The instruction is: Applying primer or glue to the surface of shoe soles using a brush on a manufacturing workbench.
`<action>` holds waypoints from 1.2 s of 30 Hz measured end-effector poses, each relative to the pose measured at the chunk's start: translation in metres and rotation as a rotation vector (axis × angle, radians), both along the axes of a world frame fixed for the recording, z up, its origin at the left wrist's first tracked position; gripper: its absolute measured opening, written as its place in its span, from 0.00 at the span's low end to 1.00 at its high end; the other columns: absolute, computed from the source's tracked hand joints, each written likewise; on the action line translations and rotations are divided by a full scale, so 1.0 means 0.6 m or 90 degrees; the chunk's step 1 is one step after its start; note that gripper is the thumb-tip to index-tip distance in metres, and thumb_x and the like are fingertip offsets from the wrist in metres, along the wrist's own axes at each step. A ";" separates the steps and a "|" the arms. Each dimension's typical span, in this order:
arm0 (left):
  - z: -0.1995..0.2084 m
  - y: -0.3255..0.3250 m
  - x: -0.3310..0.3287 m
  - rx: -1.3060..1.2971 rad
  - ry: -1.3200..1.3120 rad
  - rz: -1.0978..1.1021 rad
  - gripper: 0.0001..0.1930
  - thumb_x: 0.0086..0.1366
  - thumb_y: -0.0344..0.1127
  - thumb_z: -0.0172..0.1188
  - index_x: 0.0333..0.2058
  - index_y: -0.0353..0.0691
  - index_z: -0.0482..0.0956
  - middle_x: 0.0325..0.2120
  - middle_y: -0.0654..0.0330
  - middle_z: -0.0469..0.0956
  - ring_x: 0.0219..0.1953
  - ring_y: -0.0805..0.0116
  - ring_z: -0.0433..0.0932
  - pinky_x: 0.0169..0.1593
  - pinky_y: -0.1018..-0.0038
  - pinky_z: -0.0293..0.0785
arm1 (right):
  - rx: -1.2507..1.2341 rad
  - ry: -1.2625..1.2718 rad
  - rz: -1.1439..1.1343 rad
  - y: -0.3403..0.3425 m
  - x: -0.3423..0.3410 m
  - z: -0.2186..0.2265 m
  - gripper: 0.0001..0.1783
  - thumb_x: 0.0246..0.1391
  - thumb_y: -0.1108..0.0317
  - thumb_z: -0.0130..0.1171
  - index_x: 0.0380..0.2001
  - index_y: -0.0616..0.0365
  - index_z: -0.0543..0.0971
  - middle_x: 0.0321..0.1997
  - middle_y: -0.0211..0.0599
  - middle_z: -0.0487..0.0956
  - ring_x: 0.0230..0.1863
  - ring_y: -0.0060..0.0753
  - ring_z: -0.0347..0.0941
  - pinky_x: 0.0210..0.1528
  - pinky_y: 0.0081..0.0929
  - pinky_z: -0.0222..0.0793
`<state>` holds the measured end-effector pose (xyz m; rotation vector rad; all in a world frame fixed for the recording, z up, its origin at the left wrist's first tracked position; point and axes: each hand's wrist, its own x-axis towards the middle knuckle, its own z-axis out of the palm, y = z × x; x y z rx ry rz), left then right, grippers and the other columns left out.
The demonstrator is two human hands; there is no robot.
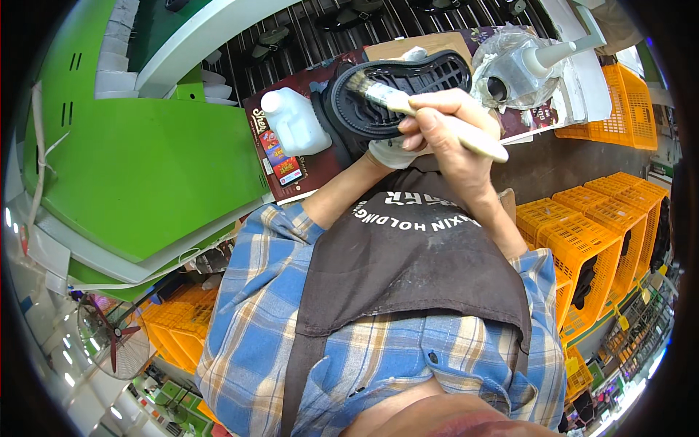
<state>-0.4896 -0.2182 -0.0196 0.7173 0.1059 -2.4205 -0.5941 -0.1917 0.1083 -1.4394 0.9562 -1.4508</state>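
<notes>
The right hand (455,131) grips a pale-handled bristle brush (386,96), pointing ahead-left over a black ribbed rubber sole (400,75) slanting lengthwise away rightward, nearer the white-gloved left hand (395,154), whose grip is hidden.

Bottle (295,125) left of sole (424,77), spouted container (515,77) right; shoes (271,41) behind, apparently on rollers (395,26).

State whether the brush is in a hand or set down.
Held, not set down: the right hand grips the brush by its pale handle, its bristles over the black sole.
</notes>
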 end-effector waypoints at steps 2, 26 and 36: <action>-0.011 -0.011 -0.008 -0.406 0.358 0.040 0.15 0.67 0.41 0.48 0.20 0.49 0.66 0.14 0.72 0.65 0.22 0.81 0.65 0.28 0.84 0.58 | 0.097 -0.060 0.084 -0.013 -0.010 0.011 0.11 0.56 0.70 0.55 0.38 0.68 0.75 0.28 0.44 0.79 0.24 0.24 0.75 0.26 0.17 0.72; 0.105 -0.052 0.072 -0.246 0.010 -0.137 0.41 0.61 0.70 0.35 0.54 0.36 0.67 0.37 0.48 0.77 0.33 0.59 0.80 0.33 0.66 0.80 | 0.008 0.308 0.518 -0.142 -0.193 0.047 0.12 0.51 0.71 0.60 0.40 0.61 0.80 0.32 0.35 0.76 0.36 0.27 0.72 0.39 0.22 0.68; 0.110 -0.036 0.065 -0.208 0.064 -0.098 0.28 0.68 0.57 0.36 0.55 0.41 0.66 0.41 0.51 0.76 0.37 0.63 0.79 0.40 0.66 0.80 | 0.070 0.437 0.204 -0.120 -0.228 -0.007 0.11 0.56 0.66 0.57 0.40 0.59 0.80 0.34 0.32 0.80 0.37 0.22 0.75 0.39 0.19 0.72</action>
